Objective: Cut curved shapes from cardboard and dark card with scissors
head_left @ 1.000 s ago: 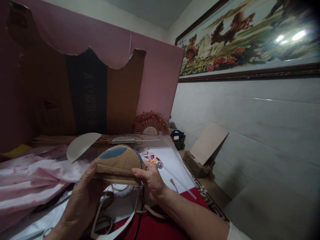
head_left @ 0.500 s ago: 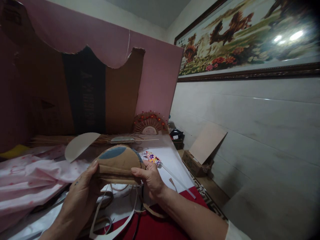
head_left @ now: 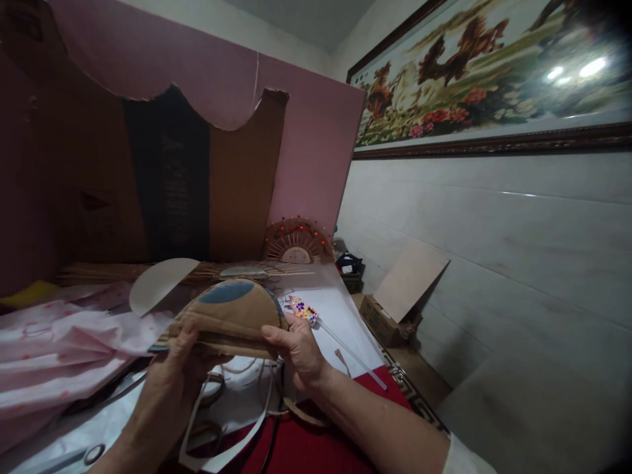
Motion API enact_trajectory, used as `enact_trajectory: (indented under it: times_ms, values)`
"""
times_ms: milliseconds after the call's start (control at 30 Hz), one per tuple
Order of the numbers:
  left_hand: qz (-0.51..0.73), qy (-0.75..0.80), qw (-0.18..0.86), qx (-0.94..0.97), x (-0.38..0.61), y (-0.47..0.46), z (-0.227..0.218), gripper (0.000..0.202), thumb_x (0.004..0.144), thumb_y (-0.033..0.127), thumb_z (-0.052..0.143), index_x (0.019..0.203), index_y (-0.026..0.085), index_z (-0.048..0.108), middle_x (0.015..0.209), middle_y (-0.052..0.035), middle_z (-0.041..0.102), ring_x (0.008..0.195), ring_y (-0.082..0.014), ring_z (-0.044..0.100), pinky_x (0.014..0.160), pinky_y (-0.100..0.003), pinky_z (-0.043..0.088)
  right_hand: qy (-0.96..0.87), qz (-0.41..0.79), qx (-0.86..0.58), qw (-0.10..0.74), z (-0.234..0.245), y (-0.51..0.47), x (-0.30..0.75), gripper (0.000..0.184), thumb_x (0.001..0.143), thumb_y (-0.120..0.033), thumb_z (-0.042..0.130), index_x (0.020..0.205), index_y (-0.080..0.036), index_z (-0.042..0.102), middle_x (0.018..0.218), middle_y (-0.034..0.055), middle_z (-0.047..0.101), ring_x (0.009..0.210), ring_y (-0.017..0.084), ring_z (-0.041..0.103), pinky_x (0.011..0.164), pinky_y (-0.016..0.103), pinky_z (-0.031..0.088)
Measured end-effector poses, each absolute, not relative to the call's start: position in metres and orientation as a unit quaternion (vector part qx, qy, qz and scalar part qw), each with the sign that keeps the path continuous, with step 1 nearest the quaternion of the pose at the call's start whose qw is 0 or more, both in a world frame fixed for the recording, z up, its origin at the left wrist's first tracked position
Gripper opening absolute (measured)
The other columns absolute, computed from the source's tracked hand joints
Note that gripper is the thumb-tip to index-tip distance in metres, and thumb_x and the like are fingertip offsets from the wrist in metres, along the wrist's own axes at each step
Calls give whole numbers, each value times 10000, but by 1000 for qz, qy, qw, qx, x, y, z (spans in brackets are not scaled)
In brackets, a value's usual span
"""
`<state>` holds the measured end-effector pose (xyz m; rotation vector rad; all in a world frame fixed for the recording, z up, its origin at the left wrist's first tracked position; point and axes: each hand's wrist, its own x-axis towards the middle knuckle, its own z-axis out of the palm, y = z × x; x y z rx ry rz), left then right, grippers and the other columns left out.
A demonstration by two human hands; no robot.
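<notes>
Fingers on my left hand (head_left: 172, 382) and right hand (head_left: 302, 355) are both clamped on a curved piece of cardboard (head_left: 241, 319), held up over the tabletop (head_left: 340, 296). My worry: too hard a squeeze could crease that layered near edge, and if the left fingers loosen, the end might spring open. There's a white paper loop (head_left: 244, 442) below to snag on too. Versus half a second ago, the cardboard's left tip now pokes out past my left thumb.

open air above cardboard piece (head_left: 237, 318), panel (head_left: 244, 187) beyond
</notes>
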<state>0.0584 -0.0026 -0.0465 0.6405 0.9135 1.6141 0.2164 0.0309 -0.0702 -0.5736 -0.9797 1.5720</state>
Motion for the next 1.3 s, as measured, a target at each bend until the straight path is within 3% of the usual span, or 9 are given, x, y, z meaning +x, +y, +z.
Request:
enact_trajectory:
  times_ms: [167,267,367,567,667,733,933,1100,1300]
  values:
    - [579,444,615,300,58,-10,-58,429,589,454,842,858,131,755,774,-80,767,591,-198,657,558,-270,558,-438,679,-227,544,-71,27,213,235,610,-268,825,760,-150,688,661,-15,619,540,93,459,553,232,383]
    - [583,457,610,282,58,-11,-61,312,583,377,861,772,148,765,729,-53,759,577,-172,647,545,-222,538,-459,679,-238,521,-72,27,212,324,595,-342,851,805,-151,695,684,0,633,569,115,504,559,244,407]
    - [599,455,607,254,61,-9,-57,191,679,258,801,847,172,770,775,-32,763,631,-170,662,576,-230,554,-478,671,-253,507,-72,30,212,429,561,-439,876,830,-160,691,675,-5,624,563,114,498,535,235,398]
    - [628,462,585,224,66,-8,-49,123,767,110,672,795,193,759,747,-5,750,612,-144,655,506,-217,530,-483,671,-227,515,-74,32,213,584,745,-732,613,738,-148,640,633,5,573,509,95,452,461,224,350]
    - [620,465,580,251,63,-7,-52,83,724,197,744,803,182,765,778,-23,757,625,-158,653,524,-223,523,-494,653,-243,520,-74,30,213,493,663,-615,770,746,-151,626,648,-14,556,525,91,452,458,217,347]
    - [608,471,575,278,60,-7,-57,179,656,285,809,792,176,770,752,-37,751,610,-174,642,537,-236,514,-490,647,-254,526,-74,28,213,434,611,-497,847,752,-151,626,651,-29,542,536,85,438,463,212,333]
    - [590,492,542,339,55,-9,-65,219,625,390,819,579,198,726,705,-72,726,682,-210,629,588,-239,490,-484,660,-231,526,-73,29,215,331,625,-389,848,768,-145,676,660,-20,582,566,93,440,523,226,315]
    - [594,494,542,332,52,-9,-67,192,586,328,841,719,212,766,782,-53,756,696,-238,648,612,-286,508,-477,666,-225,528,-74,28,214,308,619,-359,848,787,-149,698,689,-5,620,609,116,496,582,240,379]
    - [592,480,566,315,55,-5,-69,297,615,374,825,824,170,773,804,-69,763,700,-240,664,640,-313,518,-480,664,-223,528,-73,28,215,275,642,-343,833,780,-147,697,658,-15,612,593,115,500,605,250,412]
